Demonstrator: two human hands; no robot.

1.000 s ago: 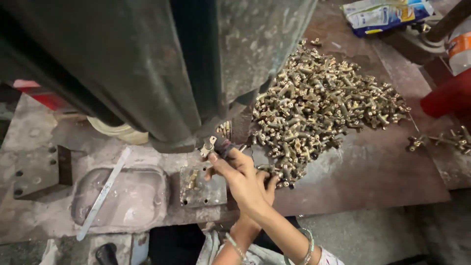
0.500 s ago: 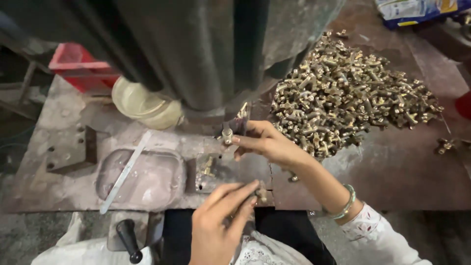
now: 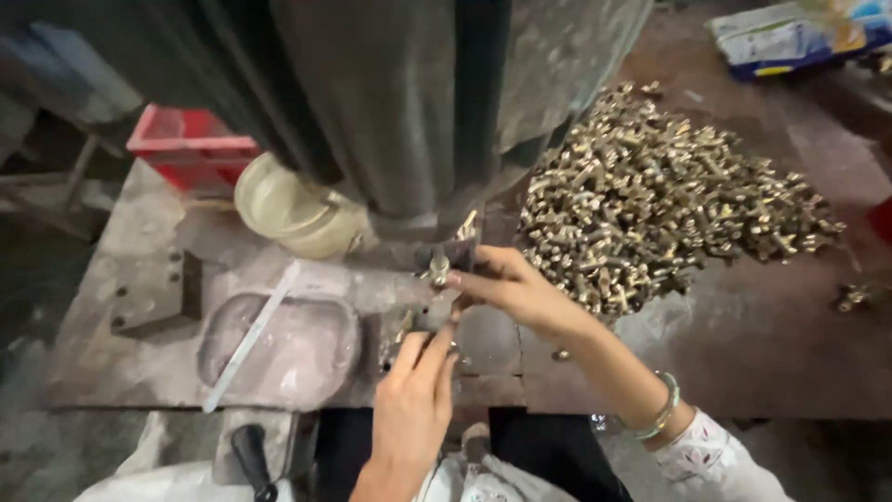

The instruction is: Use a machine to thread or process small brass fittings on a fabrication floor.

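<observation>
- The worktop, a stained metal plate, ended at its near edge just below the left hand; bare plate lay open to the right of the right hand.
- The dark press column stood directly above both hands, closing off room beyond them.
- The right hand, fingers pinched narrowly, held a small brass fitting at the fixture block under the column.
- The left hand, fingers extended and close together, touched the lower part of the fixture block; whether it gripped anything could not be told.
- A heap of brass fittings lay just right of the right hand.
- A cream bowl and a shallow recess holding a flat metal strip lay left of the hands.
</observation>
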